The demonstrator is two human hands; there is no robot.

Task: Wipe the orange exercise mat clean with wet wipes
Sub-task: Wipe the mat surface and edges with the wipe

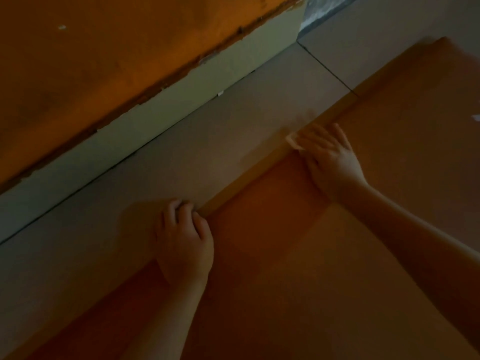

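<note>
The orange exercise mat (298, 255) lies on a tiled floor and fills the lower right of the head view, its long edge running diagonally. My left hand (184, 237) grips that edge of the mat with curled fingers. Farther along the same edge my right hand (330, 157) presses a white wet wipe (292, 140) flat on the mat with spread fingers; only a corner of the wipe shows beyond my fingertips. The right hand is motion-blurred.
Grey floor tiles (181, 157) run beside the mat. An orange wall (104, 61) with a pale skirting board (155, 128) stands at the upper left. A small white scrap (475, 117) lies on the mat at the right edge of view.
</note>
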